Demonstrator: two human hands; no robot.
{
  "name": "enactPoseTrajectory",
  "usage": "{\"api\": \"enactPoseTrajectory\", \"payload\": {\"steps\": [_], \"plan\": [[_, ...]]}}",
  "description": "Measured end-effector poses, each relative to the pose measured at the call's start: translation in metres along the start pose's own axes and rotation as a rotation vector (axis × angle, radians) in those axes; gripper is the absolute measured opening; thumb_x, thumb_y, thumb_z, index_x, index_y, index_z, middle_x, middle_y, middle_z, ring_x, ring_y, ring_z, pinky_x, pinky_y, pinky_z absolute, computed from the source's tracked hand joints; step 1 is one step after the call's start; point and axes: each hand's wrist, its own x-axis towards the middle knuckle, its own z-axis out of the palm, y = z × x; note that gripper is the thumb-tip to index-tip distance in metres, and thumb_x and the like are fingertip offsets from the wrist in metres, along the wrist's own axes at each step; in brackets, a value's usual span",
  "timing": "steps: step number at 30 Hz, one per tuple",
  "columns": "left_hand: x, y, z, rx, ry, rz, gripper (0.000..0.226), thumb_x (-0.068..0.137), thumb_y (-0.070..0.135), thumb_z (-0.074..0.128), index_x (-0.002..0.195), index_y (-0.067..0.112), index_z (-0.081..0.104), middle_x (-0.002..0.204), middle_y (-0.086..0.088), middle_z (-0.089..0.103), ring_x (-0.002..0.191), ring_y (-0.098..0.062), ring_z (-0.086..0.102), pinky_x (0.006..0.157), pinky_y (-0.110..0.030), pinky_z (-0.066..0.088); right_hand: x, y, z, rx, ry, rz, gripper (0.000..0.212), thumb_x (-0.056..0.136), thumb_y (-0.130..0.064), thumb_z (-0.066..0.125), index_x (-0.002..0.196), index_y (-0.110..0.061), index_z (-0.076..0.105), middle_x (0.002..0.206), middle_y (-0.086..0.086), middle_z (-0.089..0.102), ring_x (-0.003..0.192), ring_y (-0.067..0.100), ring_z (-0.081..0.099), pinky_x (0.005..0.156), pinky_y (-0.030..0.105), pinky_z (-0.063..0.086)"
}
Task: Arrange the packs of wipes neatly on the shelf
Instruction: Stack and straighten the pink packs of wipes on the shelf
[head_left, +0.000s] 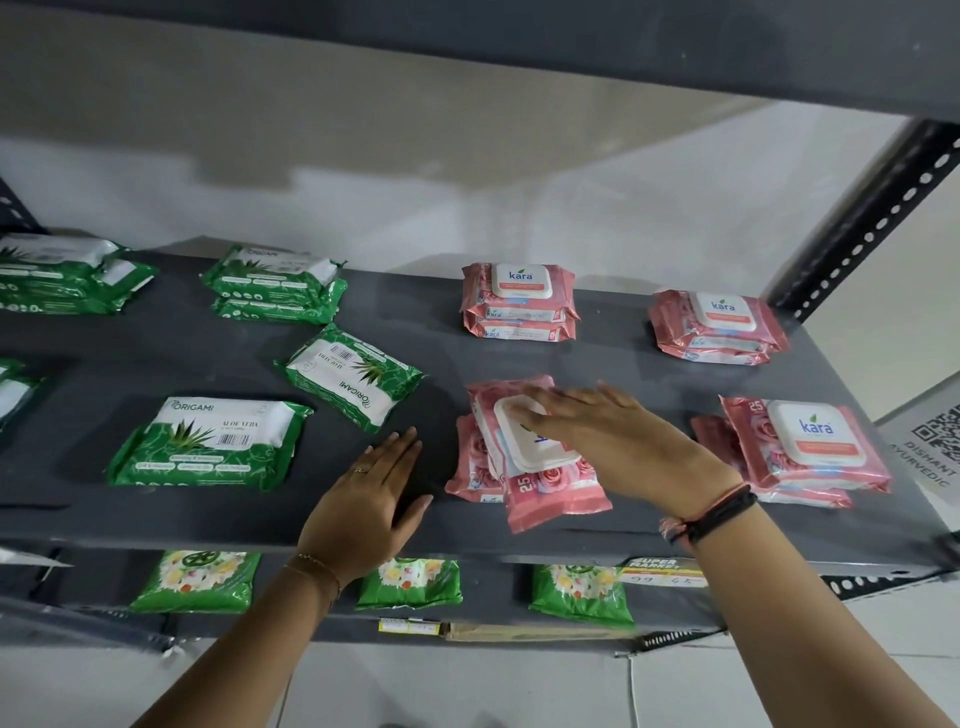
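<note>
Our right hand lies flat and open on a crooked pink pack tilted across the pack below, while our open left hand rests empty on the shelf just beside.

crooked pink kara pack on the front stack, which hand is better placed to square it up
Right. The right hand already lies flat on the skewed top pink Kara pack, fingers spread over its white lid. The left hand rests palm-down on the bare shelf beside the stack, touching no pack.
</note>
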Motion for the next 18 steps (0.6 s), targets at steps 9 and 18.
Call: {"api": "enactPoseTrajectory", "payload": {"steps": [9, 18], "plan": [[-0.001, -0.001, 0.003, -0.023, 0.021, 0.012, 0.065, 0.097, 0.045, 0.024, 0.122, -0.008, 0.051, 0.131, -0.021, 0.048, 0.12, -0.03, 0.045, 0.103, -0.033, 0.027, 0.002, -0.004, -0.001, -0.003, 0.085, 0.202, 0.074, 0.08, -0.051, 0.058, 0.137, -0.019, 0.025, 0.132, 0.008, 0.045, 0.117, 0.028, 0.047, 0.099, 0.038, 0.034], [0.002, -0.001, 0.002, -0.034, 0.004, -0.015, 0.072, 0.095, 0.052, 0.016, 0.124, -0.005, 0.051, 0.132, -0.018, 0.048, 0.121, -0.029, 0.043, 0.102, -0.03, 0.02, 0.014, 0.001, 0.006, 0.089, 0.041, 0.077, 0.082, 0.079, -0.031, 0.066, 0.143, -0.027, 0.014, 0.15, 0.004, 0.028, 0.139, 0.025, 0.024, 0.117, 0.051, 0.006]]}}
